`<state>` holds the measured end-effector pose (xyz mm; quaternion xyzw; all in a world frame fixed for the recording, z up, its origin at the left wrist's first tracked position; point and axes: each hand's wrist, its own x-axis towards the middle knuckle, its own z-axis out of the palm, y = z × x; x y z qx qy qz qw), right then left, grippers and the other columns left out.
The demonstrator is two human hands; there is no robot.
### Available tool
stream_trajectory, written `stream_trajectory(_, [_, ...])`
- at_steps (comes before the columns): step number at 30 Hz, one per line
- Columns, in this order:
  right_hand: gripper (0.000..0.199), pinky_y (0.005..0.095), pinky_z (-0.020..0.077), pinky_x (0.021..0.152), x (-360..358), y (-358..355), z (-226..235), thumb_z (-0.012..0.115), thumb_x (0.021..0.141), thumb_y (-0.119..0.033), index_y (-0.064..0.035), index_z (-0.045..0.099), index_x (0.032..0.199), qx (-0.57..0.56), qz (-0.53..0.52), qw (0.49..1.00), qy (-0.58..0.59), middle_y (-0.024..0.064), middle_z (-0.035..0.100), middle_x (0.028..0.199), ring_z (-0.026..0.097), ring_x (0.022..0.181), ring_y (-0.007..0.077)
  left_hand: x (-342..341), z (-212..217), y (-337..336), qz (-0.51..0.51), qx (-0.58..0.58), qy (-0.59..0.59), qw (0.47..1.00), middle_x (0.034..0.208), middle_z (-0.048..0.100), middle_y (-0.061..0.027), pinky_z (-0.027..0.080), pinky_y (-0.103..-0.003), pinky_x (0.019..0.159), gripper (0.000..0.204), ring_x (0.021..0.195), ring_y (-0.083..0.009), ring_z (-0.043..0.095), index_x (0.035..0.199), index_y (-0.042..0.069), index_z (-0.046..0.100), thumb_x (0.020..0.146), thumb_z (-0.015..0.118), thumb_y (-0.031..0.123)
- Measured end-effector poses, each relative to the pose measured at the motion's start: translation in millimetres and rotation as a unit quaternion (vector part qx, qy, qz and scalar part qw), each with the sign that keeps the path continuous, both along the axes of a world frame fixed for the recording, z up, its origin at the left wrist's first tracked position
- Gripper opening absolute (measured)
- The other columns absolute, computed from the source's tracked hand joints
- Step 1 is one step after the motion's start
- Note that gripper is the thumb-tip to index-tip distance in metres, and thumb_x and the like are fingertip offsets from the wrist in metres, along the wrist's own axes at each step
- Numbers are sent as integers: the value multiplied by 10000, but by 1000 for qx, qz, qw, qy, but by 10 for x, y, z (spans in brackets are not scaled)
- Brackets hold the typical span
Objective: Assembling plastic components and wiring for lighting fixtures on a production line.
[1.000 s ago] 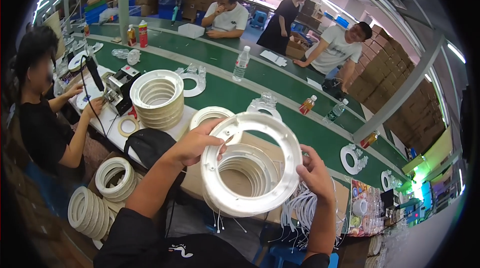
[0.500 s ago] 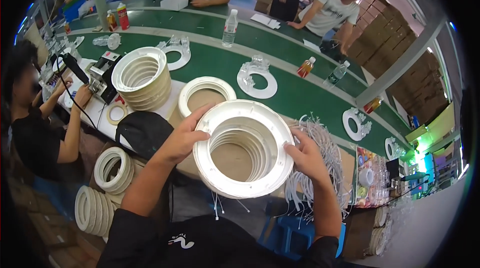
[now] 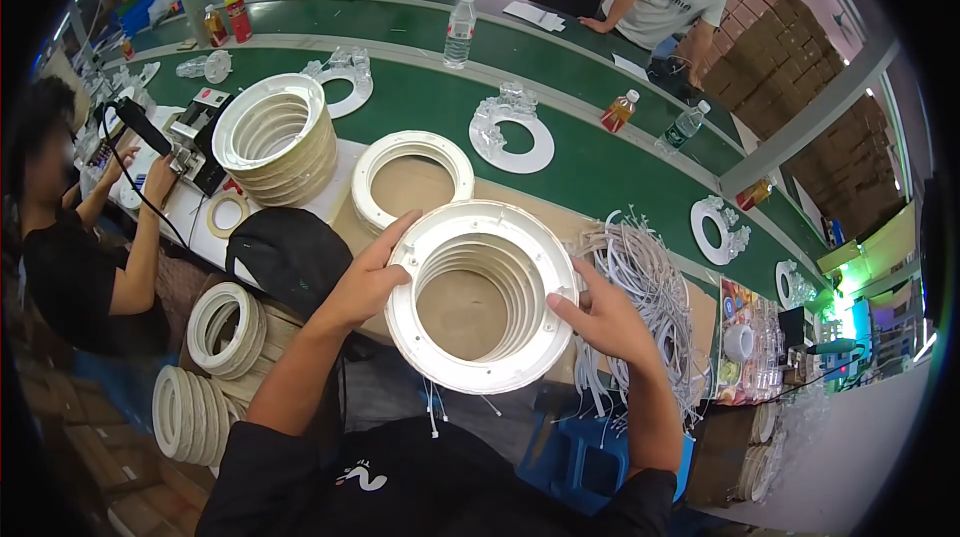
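Observation:
Between my two hands is a stack of white plastic rings (image 3: 485, 374), tilted so that I look down through its round opening. My left hand (image 3: 375, 279) grips the left side, thumb on the top ring's face. The right side is held by my right hand (image 3: 612, 315), its thumb also on the face near the rim. Just beyond lie more white rings (image 3: 364, 187) on brown cardboard. To their left stands a taller stack of white rings (image 3: 288, 177). A bundle of white and grey cables (image 3: 650, 287) lies beside my right hand.
A black cloth item (image 3: 290, 257) and a tape roll (image 3: 214, 217) lie left. More ring stacks (image 3: 195, 422) stand low left. Beyond runs a green conveyor (image 3: 420, 97) with flat white rings (image 3: 537, 149) and bottles (image 3: 460, 32). A co-worker (image 3: 85, 257) sits left; others stay across.
The view has tipped slightly, so the surroundings sit a little higher in the picture. The held ring stack has tilted a little, and both hands keep their grip.

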<state>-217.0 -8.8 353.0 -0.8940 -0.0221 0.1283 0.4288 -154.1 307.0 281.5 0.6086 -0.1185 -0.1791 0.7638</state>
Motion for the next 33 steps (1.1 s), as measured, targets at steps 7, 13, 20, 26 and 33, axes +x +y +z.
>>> stream_trajectory(7, [664, 339, 494, 627, 36, -46, 6, 684, 913, -393, -20, 464, 1417, -89, 52, 994, -31, 133, 672, 785, 624, 655, 213, 25, -100, -38, 7, -58, 51, 997, 1442, 490, -144, 347, -308, 1118, 830, 1322, -222, 485, 1513, -17, 337, 701, 508, -38])
stream_trajectory(13, [425, 320, 485, 623, 228, -1104, -44, 679, 912, -345, -54, 640, 1220, -132, -147, 976, -87, 91, 660, 724, 617, 662, 175, 137, -137, 184, 49, -20, -48, 997, 1523, 382, -225, 248, -420, 1193, 681, 1418, -316, 376, 1502, -70, 291, 915, 581, 118])
stream_trajectory(20, [264, 355, 505, 672, -86, -1967, -312, 717, 820, -237, -39, 715, 995, -275, -199, 931, -131, 120, 680, 759, 657, 700, 238, 232, 181, 441, 77, -11, -96, 992, 1360, 559, -143, 394, -342, 1064, 493, 1266, -240, 540, 1410, -39, 466, 960, 558, 142])
stream_trajectory(26, [240, 417, 517, 711, -186, -1848, -425, 715, 812, -270, -44, 720, 891, -343, -153, 923, -85, 133, 705, 792, 680, 763, 312, 356, 280, 317, 29, 38, -152, 987, 1127, 660, -109, 477, -328, 953, 318, 1028, -179, 630, 1255, -45, 593, 968, 547, 85])
stream_trajectory(33, [403, 475, 540, 669, -340, -1284, -680, 698, 835, -444, -47, 732, 779, -501, -201, 840, -57, 182, 700, 758, 694, 747, 367, 226, 422, 150, -7, 53, -191, 980, 1061, 663, -100, 475, -331, 939, 278, 986, -184, 625, 1206, -41, 615, 956, 562, 68])
